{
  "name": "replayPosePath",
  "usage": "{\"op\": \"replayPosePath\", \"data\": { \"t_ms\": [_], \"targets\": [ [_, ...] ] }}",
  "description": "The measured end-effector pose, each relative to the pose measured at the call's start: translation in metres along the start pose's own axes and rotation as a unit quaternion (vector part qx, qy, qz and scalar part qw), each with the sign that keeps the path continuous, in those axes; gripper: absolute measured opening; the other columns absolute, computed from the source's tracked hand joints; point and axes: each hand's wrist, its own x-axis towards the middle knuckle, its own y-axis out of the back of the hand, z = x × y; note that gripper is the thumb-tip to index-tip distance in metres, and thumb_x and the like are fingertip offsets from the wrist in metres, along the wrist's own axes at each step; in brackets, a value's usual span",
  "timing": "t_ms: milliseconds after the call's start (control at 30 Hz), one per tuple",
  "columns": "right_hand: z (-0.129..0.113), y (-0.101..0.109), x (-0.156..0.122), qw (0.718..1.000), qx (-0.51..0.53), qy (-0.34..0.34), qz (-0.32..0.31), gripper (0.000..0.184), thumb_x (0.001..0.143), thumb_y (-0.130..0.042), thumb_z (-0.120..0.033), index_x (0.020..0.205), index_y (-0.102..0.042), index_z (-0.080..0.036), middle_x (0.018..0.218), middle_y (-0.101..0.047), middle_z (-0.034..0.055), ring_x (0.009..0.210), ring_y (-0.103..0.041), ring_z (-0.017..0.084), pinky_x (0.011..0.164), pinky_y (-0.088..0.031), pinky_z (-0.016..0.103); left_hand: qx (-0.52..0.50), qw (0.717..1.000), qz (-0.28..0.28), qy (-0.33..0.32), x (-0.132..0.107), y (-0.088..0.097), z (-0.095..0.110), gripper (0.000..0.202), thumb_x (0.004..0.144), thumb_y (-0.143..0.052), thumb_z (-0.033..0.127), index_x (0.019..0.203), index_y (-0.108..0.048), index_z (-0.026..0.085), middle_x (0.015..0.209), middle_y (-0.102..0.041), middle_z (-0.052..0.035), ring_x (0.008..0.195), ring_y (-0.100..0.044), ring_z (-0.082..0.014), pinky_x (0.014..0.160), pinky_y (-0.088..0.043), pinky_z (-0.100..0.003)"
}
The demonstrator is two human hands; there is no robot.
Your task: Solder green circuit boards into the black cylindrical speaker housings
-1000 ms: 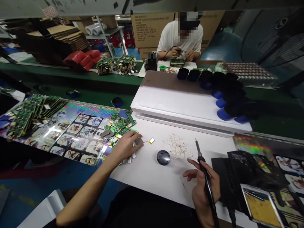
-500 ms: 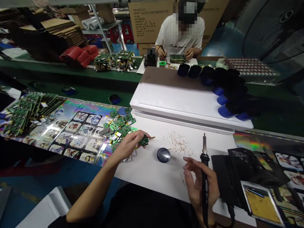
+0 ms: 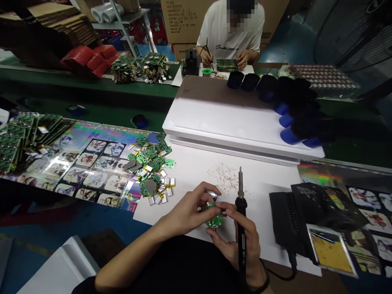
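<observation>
My left hand [image 3: 196, 210] pinches a small green circuit board [image 3: 215, 221] over the white work surface. My right hand [image 3: 245, 241] has a soldering iron [image 3: 241, 228] lodged in it, tip pointing up and away, while its fingertips touch the board's right side. Just behind my left fingers sits a round dark part [image 3: 212, 195], mostly covered by them. To the left lies a heap of green boards [image 3: 150, 159] with silver battery cells [image 3: 168, 182]. Small pale scraps [image 3: 225, 176] are scattered beyond my hands.
A white foam block [image 3: 214, 116] carries several dark blue cylinders [image 3: 289, 135]. At right stand a black soldering station [image 3: 286, 224] and a tray with a yellow sponge [image 3: 332, 249]. Across the bench a person [image 3: 231, 34] handles stacked boards [image 3: 227, 65].
My left hand has carried the board from beside the heap to the right and nearer me. My right hand, with the soldering iron, has moved left to meet it.
</observation>
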Motion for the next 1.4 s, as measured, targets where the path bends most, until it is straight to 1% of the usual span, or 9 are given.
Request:
{"op": "replayPosePath", "data": {
  "t_ms": [200, 300, 400, 500, 633, 767, 867, 1100, 1400],
  "targets": [
    [0.008, 0.007, -0.012, 0.995, 0.036, -0.094, 0.015, 0.058, 0.084, -0.082, -0.008, 0.135, -0.060, -0.025, 0.131, -0.074, 0.0113, 0.126, -0.074, 0.025, 0.103, -0.067, 0.039, 0.041, 0.999, -0.007, -0.006, 0.005, 0.008, -0.002, 0.039, 0.102, -0.070, 0.041, 0.132, -0.055, 0.022, 0.094, -0.068, -0.0022, 0.082, -0.063, -0.0148, 0.071, -0.046, -0.025],
    [0.019, 0.009, -0.013, 0.989, 0.039, -0.121, 0.069, 0.054, 0.085, -0.084, -0.011, 0.132, -0.061, -0.025, 0.128, -0.076, 0.0107, 0.123, -0.076, 0.025, 0.102, -0.068, 0.042, 0.129, 0.988, 0.046, -0.067, 0.011, 0.027, -0.005, 0.047, 0.094, -0.078, 0.033, 0.134, -0.055, 0.024, 0.128, -0.066, -0.0107, 0.115, -0.064, -0.0235, 0.093, -0.052, -0.034],
    [0.033, 0.014, -0.011, 0.985, 0.009, -0.125, 0.116, 0.055, 0.083, -0.086, -0.013, 0.131, -0.062, -0.025, 0.126, -0.076, 0.0103, 0.118, -0.078, 0.025, 0.100, -0.069, 0.042, 0.186, 0.979, -0.014, -0.076, 0.017, 0.041, -0.017, 0.068, 0.085, -0.081, 0.020, 0.145, -0.050, 0.027, 0.159, -0.051, -0.0148, 0.141, -0.055, -0.0312, 0.111, -0.050, -0.043],
    [0.045, 0.018, -0.009, 0.984, -0.031, -0.125, 0.120, 0.055, 0.083, -0.087, -0.016, 0.132, -0.064, -0.024, 0.127, -0.076, 0.0108, 0.120, -0.077, 0.025, 0.102, -0.068, 0.044, 0.187, 0.981, -0.020, -0.054, 0.021, 0.035, -0.038, 0.063, 0.086, -0.079, 0.018, 0.143, -0.053, 0.025, 0.146, -0.063, -0.0135, 0.132, -0.064, -0.0296, 0.111, -0.051, -0.045],
    [0.051, 0.016, -0.010, 0.986, -0.085, -0.122, 0.068, 0.053, 0.087, -0.084, -0.018, 0.135, -0.064, -0.024, 0.132, -0.076, 0.0115, 0.125, -0.075, 0.028, 0.107, -0.066, 0.049, 0.178, 0.971, 0.124, -0.100, 0.024, 0.010, -0.066, 0.060, 0.085, -0.086, 0.030, 0.136, -0.055, 0.022, 0.135, -0.065, -0.0141, 0.129, -0.063, -0.0302, 0.113, -0.051, -0.046],
    [0.050, 0.010, -0.009, 0.988, -0.118, -0.095, 0.016, 0.050, 0.089, -0.082, -0.017, 0.136, -0.064, -0.024, 0.133, -0.075, 0.0106, 0.123, -0.076, 0.028, 0.106, -0.066, 0.049, 0.145, 0.968, 0.156, -0.133, 0.024, 0.002, -0.066, 0.032, 0.094, -0.078, 0.032, 0.123, -0.068, 0.022, 0.136, -0.062, -0.0144, 0.134, -0.060, -0.0282, 0.116, -0.049, -0.044],
    [0.047, 0.004, -0.004, 0.989, -0.131, -0.065, -0.009, 0.049, 0.091, -0.082, -0.018, 0.135, -0.063, -0.025, 0.131, -0.075, 0.0096, 0.121, -0.076, 0.026, 0.103, -0.067, 0.046, 0.107, 0.965, 0.204, -0.127, 0.024, 0.007, -0.059, 0.017, 0.101, -0.070, 0.035, 0.102, -0.077, 0.019, 0.131, -0.065, -0.0142, 0.122, -0.065, -0.0251, 0.109, -0.052, -0.040],
    [0.043, -0.008, 0.012, 0.984, -0.172, -0.011, -0.036, 0.040, 0.094, -0.077, -0.017, 0.131, -0.066, -0.026, 0.117, -0.076, 0.0069, 0.109, -0.073, 0.026, 0.091, -0.068, 0.045, -0.109, 0.982, 0.153, -0.009, 0.018, 0.007, -0.065, 0.040, 0.090, -0.083, 0.053, 0.102, -0.078, 0.015, 0.097, -0.078, -0.0101, 0.089, -0.071, -0.0199, 0.081, -0.056, -0.030],
    [0.043, -0.008, 0.009, 0.975, -0.219, 0.011, -0.028, 0.037, 0.093, -0.078, -0.018, 0.127, -0.067, -0.028, 0.108, -0.077, 0.0063, 0.105, -0.069, 0.027, 0.091, -0.064, 0.046, -0.093, 0.984, 0.151, 0.001, 0.019, 0.007, -0.060, 0.045, 0.090, -0.081, 0.059, 0.096, -0.074, 0.014, 0.091, -0.074, -0.0072, 0.081, -0.065, -0.0164, 0.075, -0.050, -0.028]
  ]
}}
